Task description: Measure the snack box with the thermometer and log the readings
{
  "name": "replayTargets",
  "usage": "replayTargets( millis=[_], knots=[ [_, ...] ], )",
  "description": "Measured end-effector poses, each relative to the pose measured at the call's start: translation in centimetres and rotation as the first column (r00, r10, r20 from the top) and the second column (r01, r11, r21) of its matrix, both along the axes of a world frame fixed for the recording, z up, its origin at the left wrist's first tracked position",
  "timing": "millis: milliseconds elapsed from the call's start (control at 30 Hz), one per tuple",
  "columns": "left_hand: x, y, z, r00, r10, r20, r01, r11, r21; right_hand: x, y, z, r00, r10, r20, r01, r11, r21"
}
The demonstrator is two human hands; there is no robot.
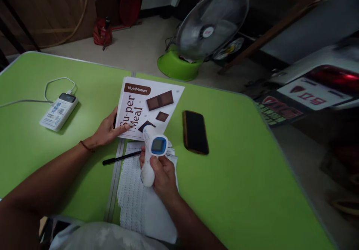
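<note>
My left hand [110, 129] grips the lower left edge of a white box [165, 124] printed "NutriMotion Su-per Meal", thumb on its front and the other fingers hidden behind. In my right hand [163, 173] is a white infrared thermometer [147, 167] with a blue-rimmed screen, held upright in front of the box's lower edge. Its screen faces me; I cannot make out a reading. Beneath it lie sheets of paper [130, 197] covered in writing. A black pen [120, 158] rests to the left, its right end reaching my right fingers.
On the green table [235, 190], a dark phone [195, 132] lies right of the box. A white power bank [58, 111] with a cable sits at the left. Beyond the table stand a fan [211, 25], a green stool [178, 64] and a motorbike's rear [316, 81].
</note>
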State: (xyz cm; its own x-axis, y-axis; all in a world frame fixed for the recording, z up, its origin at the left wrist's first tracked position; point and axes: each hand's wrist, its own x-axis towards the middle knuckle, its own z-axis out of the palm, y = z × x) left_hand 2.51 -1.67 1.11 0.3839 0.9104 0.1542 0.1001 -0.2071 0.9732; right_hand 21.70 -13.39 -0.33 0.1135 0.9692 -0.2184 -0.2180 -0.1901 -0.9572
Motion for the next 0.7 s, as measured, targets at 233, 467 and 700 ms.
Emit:
replayTargets(
  millis=[233,467,700],
  knots=[
    [-0.03,0.1,-0.19,0.999,0.019,-0.03,-0.019,1.0,0.012,0.14,-0.1,-0.28,0.997,0.017,0.071,-0.019,0.999,0.027],
    [0.12,0.04,0.02,1.0,0.019,0.002,-0.019,1.0,-0.004,0.34,-0.02,-0.3,0.995,0.033,0.091,-0.038,0.998,0.048],
    [0.16,0.07,0.03,0.999,0.015,0.029,-0.014,1.0,-0.019,0.05,0.06,-0.36,0.995,0.015,0.097,-0.02,0.998,0.056]
  ],
)
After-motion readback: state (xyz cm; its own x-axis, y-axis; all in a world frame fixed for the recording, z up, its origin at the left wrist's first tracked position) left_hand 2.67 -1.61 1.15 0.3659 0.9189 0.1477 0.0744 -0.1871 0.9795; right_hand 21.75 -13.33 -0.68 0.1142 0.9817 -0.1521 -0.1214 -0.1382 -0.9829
